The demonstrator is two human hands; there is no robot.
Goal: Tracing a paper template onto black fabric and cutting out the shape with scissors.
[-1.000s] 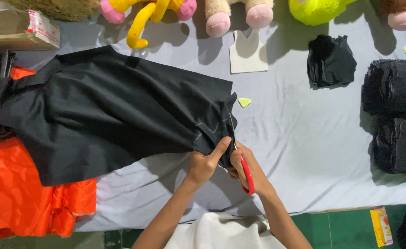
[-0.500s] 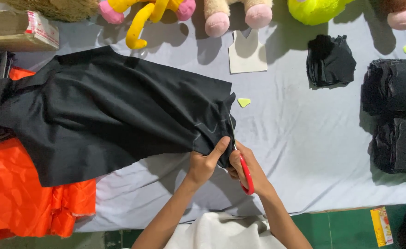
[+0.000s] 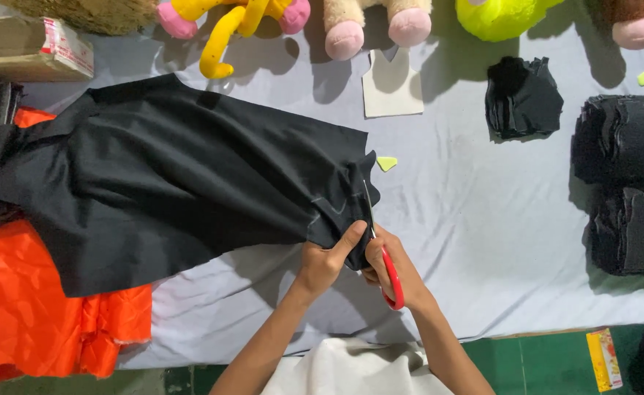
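Black cloth [image 3: 168, 183] pinched at its right edge by left hand [image 3: 326, 263], fingers clamped; red-handled scissors [image 3: 386, 267] gripped in right hand [image 3: 399, 274], blades at cloth edge.

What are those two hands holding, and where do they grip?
The left hand pinches the near edge of the large black fabric sheet. The right hand holds red-handled scissors by the handle loops.
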